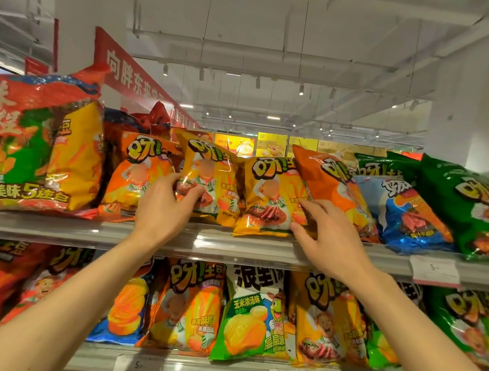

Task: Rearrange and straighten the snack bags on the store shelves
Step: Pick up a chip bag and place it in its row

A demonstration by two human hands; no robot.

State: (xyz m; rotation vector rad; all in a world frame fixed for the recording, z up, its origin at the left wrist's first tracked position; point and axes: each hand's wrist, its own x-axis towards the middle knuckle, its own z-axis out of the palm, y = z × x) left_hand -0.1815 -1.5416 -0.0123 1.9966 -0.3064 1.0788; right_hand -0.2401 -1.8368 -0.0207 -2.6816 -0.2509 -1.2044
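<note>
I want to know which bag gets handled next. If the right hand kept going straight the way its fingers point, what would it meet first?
The right hand points up and left at the yellow snack bag on the top shelf. Its fingertips already look to be on that bag's right edge, beside the tilted orange bag; depth is hard to judge.

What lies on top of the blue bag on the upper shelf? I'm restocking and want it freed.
An orange bag leans across the blue bag's left edge, and a green bag overlaps its right. What sits behind it is hidden.
</note>
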